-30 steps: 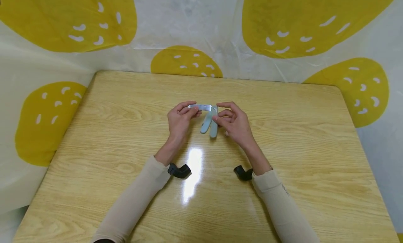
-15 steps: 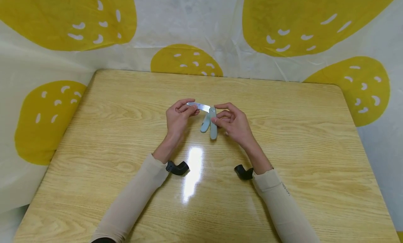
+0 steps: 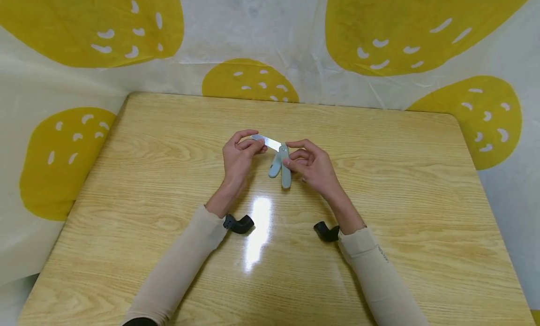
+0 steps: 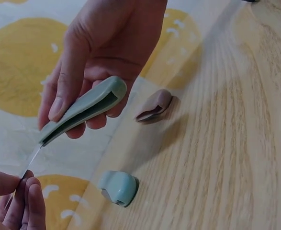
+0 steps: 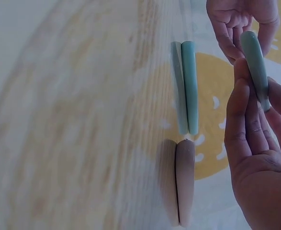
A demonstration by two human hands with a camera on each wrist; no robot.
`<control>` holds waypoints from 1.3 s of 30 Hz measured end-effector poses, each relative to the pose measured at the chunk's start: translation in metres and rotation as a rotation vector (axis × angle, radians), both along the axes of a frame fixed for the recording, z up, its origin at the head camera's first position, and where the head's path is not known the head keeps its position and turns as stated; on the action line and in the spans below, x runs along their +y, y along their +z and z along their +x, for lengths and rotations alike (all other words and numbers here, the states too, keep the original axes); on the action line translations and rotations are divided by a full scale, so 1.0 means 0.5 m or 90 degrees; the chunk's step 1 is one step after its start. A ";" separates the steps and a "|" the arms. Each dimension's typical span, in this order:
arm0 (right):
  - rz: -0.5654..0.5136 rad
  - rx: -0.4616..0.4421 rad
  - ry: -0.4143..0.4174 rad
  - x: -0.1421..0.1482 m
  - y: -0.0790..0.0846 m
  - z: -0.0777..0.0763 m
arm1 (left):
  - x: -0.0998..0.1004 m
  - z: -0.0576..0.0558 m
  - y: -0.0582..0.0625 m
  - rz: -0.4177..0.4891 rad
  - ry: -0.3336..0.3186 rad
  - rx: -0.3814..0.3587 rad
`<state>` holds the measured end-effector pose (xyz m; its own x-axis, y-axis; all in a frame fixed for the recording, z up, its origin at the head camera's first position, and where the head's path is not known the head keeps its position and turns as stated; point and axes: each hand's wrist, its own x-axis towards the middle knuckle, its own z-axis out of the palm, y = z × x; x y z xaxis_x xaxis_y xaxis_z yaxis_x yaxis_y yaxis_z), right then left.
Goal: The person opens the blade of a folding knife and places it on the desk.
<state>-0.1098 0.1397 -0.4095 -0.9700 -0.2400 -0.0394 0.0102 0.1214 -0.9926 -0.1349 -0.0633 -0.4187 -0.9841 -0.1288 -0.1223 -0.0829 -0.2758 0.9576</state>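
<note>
Toward the surface's far edge, we have blade partway out, left hand pinching it, right hand pinching handle, blue knife and mauve knife folded.

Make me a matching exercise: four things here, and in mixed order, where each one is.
1. Blade
2. Pale green handle
3. Teal handle
4. Pinkish handle

A. On the table, lower in the right wrist view
B. Held by the right hand
C. On the table, upper in the right wrist view
D. Pinched by the left hand

Pairs: 1-D, 2-B, 3-C, 4-A
</note>
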 end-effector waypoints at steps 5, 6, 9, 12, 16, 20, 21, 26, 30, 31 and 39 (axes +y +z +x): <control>0.002 -0.009 0.002 -0.001 -0.002 0.002 | 0.001 -0.002 0.002 0.001 0.003 -0.010; 0.004 -0.010 0.003 -0.001 -0.002 0.003 | 0.001 -0.002 0.002 0.002 0.004 -0.013; 0.009 -0.012 0.007 0.000 -0.003 0.003 | 0.001 -0.002 0.004 0.002 0.001 -0.015; 0.012 -0.011 0.008 0.000 -0.002 0.002 | 0.002 -0.004 0.004 0.005 -0.001 -0.015; 0.017 -0.012 0.009 0.001 -0.002 0.002 | 0.003 -0.006 0.006 0.007 -0.002 -0.012; 0.016 -0.010 0.011 0.002 -0.002 0.002 | 0.002 -0.007 0.007 0.002 -0.007 -0.008; 0.016 -0.008 0.011 0.003 -0.002 0.002 | 0.002 -0.008 0.008 0.001 -0.009 -0.006; 0.016 -0.007 0.015 0.003 -0.004 0.002 | 0.002 -0.010 0.010 0.003 -0.019 -0.001; 0.024 -0.014 0.016 0.003 -0.003 0.002 | 0.002 -0.011 0.012 0.003 -0.023 0.000; 0.029 -0.016 0.016 0.003 -0.003 0.002 | 0.002 -0.011 0.012 0.003 -0.023 -0.001; 0.062 -0.040 0.012 0.003 0.000 0.003 | 0.001 -0.014 0.013 -0.005 -0.029 -0.023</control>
<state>-0.1084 0.1412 -0.4094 -0.9602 -0.2505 -0.1238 0.0687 0.2177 -0.9736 -0.1421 -0.0628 -0.4122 -0.9839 -0.0848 -0.1573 -0.1300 -0.2641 0.9557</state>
